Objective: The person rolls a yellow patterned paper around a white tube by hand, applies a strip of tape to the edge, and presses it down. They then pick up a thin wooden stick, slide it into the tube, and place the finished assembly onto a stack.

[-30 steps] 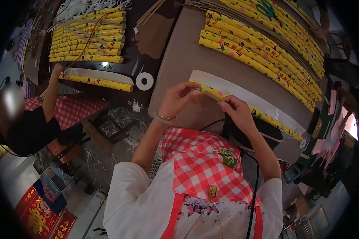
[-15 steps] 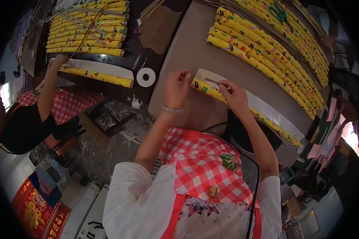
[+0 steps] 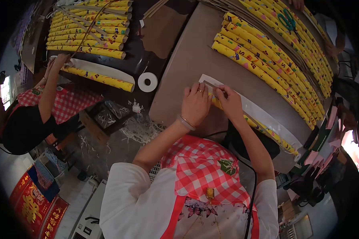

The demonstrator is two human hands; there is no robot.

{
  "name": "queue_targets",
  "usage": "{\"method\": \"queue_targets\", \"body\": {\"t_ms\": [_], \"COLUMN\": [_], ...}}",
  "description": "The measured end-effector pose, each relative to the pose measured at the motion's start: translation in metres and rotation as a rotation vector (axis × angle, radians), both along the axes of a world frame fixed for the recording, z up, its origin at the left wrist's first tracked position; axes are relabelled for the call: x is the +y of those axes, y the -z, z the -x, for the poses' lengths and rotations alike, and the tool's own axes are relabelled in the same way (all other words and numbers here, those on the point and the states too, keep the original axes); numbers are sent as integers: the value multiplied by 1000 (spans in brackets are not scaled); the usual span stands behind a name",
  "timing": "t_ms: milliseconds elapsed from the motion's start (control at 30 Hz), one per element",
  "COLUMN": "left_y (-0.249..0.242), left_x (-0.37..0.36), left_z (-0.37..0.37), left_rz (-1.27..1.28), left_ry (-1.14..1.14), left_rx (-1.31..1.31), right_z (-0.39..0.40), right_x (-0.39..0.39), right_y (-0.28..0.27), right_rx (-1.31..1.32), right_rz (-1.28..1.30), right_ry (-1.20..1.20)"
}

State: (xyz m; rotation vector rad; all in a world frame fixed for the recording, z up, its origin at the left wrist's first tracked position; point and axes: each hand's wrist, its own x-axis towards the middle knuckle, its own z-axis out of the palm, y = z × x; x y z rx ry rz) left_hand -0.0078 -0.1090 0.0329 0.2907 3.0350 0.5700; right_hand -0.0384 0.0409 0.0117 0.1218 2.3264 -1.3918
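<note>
On the brown table lies a yellow printed paper roll (image 3: pixel 273 133), its loose white sheet edge (image 3: pixel 259 111) unrolled along the far side. My left hand (image 3: pixel 197 104) rests over the roll's left end, fingers stretched out and largely covering that end. Just right of it, my right hand (image 3: pixel 229 102) pinches a thin grey-brown strip (image 3: pixel 208 83) between thumb and fingers. The strip's tip lies over the white edge near its left corner. How firmly the left fingers touch the roll is hidden.
Finished yellow rolls (image 3: pixel 263 67) lie in a row behind, with green scissors (image 3: pixel 287 20) on top. A white tape roll (image 3: pixel 147 82) is on the dark table at left. A co-worker's arm (image 3: pixel 48 89) reaches over another yellow roll (image 3: pixel 99 77). Paper scraps (image 3: pixel 137 129) litter the floor.
My left hand has moved right and forward from beside the roll onto its left end. My right hand, still pinching the strip, has shifted slightly left. The co-worker's hand has barely moved.
</note>
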Motion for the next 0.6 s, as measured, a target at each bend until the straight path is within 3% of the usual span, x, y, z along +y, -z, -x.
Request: {"method": "queue_targets", "body": {"t_ms": [133, 433, 600], "left_y": [3, 9, 16], "left_x": [6, 12, 14], "left_z": [-5, -4, -5], "left_rz": [55, -77, -79], "left_ry": [-7, -150, -169], "left_rx": [33, -20, 84], "right_z": [7, 17, 17], "right_x": [-12, -21, -21], "right_y": [-9, 2, 8], "right_rx": [4, 46, 54], "right_rz": [-34, -163, -196], "right_ry": [-11, -68, -113]}}
